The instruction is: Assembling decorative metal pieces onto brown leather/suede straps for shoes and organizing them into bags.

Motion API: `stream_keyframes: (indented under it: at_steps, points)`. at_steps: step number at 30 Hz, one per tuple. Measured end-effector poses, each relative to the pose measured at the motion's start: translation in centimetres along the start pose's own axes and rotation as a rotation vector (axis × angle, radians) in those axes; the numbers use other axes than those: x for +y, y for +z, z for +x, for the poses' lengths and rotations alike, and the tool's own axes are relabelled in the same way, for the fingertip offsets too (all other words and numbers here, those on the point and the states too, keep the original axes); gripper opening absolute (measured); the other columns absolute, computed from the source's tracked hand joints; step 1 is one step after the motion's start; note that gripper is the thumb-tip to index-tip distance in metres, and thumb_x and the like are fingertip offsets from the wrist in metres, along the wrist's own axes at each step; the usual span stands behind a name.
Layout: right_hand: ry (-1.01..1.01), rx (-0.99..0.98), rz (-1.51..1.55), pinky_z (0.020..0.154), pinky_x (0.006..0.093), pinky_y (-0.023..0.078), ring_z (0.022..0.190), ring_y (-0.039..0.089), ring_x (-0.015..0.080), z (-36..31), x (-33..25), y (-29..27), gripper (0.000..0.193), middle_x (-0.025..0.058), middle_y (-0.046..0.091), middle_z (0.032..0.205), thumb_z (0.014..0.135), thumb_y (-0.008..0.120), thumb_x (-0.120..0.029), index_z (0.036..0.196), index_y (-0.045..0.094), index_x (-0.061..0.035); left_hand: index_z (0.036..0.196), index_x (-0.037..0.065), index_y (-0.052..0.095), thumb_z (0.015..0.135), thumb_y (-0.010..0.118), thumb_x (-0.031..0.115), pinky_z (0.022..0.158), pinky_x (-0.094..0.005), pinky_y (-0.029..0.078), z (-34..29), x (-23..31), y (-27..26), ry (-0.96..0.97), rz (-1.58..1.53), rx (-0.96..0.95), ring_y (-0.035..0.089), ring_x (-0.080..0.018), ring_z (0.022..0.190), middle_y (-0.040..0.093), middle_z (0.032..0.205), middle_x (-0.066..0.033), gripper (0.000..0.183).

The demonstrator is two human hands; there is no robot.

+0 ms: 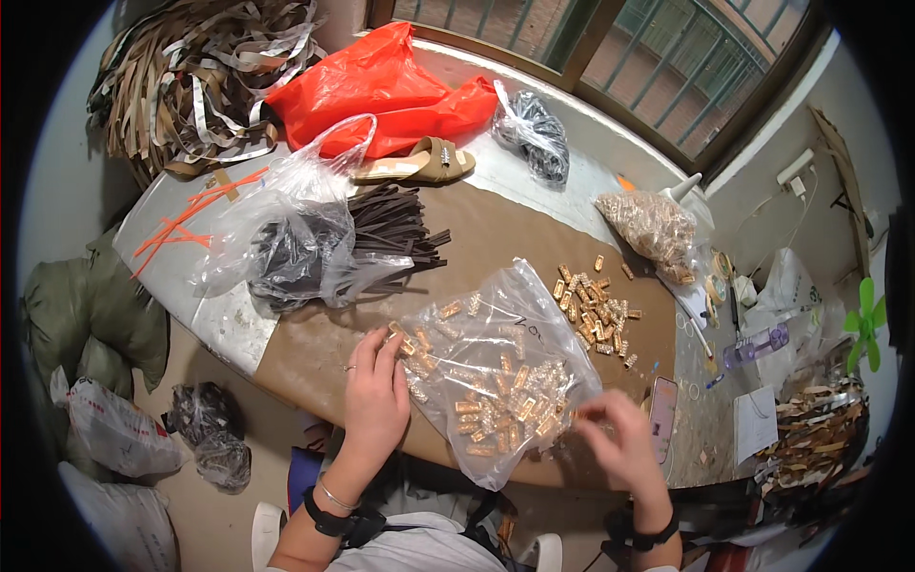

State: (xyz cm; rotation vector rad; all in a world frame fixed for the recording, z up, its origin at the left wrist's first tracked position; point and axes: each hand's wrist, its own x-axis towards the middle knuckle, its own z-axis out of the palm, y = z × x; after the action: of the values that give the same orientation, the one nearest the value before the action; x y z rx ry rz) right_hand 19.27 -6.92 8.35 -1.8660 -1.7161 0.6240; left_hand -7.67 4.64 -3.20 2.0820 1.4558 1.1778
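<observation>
The left hand [376, 405] is pinching the left edge of a clear plastic bag [456, 370], which is lying on the brown sheet [515, 224] at the near side of the desk [226, 329]. The right hand [617, 440] is curling its fingers at the bag's right edge — whether they are gripping it, I cannot tell. Gold-coloured pieces [522, 407] are showing inside; a loose pile of similar pieces [593, 310] is lying just beyond, near the bag's far right side.
</observation>
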Motion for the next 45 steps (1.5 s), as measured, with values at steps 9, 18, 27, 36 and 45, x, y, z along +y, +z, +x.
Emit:
stream_keyframes:
  at_steps: [9, 18, 27, 36, 45]
  points:
    - [-0.403, -0.222, -0.463, 0.097, 0.0480, 0.047, 0.116, 0.053, 0.0441, 6.7, 3.0, 5.0, 0.057, 0.0234, 0.048, 0.136, 0.077, 0.078, -0.028, 0.127, 0.057, -0.0114, 0.124, -0.001, 0.056, 0.089, 0.056, 0.000, 0.103, -0.0475, 0.042, -0.2, 0.1, -0.1, 0.007, -0.030, -0.010, 0.050, -0.0410, 0.123, 0.053, 0.129, -0.0198, 0.035]
    - [-0.174, -0.206, -0.210, 0.090, 0.0447, 0.048, 0.106, 0.058, 0.0344, 6.0, 2.8, 4.6, 0.056, 0.0180, 0.058, 0.113, 0.070, 0.077, -0.019, 0.120, 0.056, -0.0066, 0.122, 0.000, 0.058, 0.088, 0.057, 0.000, 0.103, -0.0467, 0.043, -0.1, -0.1, -0.3, -0.008, -0.039, 0.006, 0.050, -0.0404, 0.123, 0.053, 0.129, -0.0193, 0.034]
    - [0.587, -0.260, 1.265, 0.081, 0.0351, 0.056, 0.110, 0.064, 0.0365, 4.8, 4.4, 1.9, 0.053, 0.0261, 0.058, 0.125, 0.082, 0.044, 0.008, 0.134, 0.043, -0.0007, 0.123, 0.000, 0.057, 0.089, 0.057, 0.001, 0.104, -0.0466, 0.042, -0.2, -0.5, -0.1, -0.005, -0.028, -0.013, 0.050, -0.0398, 0.123, 0.053, 0.130, -0.0189, 0.034]
    - [0.600, -0.191, 1.341, 0.096, 0.0440, 0.055, 0.117, 0.059, 0.0450, 0.8, 7.7, -1.9, 0.033, 0.0314, 0.057, 0.126, 0.101, 0.047, -0.011, 0.125, 0.054, 0.0096, 0.123, -0.001, 0.057, 0.088, 0.057, -0.001, 0.104, -0.0464, 0.041, 0.1, 0.0, 0.4, -0.024, -0.041, -0.028, 0.050, -0.0403, 0.123, 0.053, 0.131, -0.0199, 0.035]
    - [0.471, -0.003, 1.288, 0.099, 0.0421, 0.056, 0.115, 0.060, 0.0437, 5.0, 9.6, -7.5, 0.033, 0.0313, 0.057, 0.127, 0.103, 0.046, -0.014, 0.121, 0.055, 0.0125, 0.122, -0.002, 0.057, 0.088, 0.055, -0.002, 0.105, -0.0458, 0.040, -0.1, 0.2, -0.4, -0.030, -0.006, -0.021, 0.050, -0.0413, 0.123, 0.051, 0.132, -0.0210, 0.034]
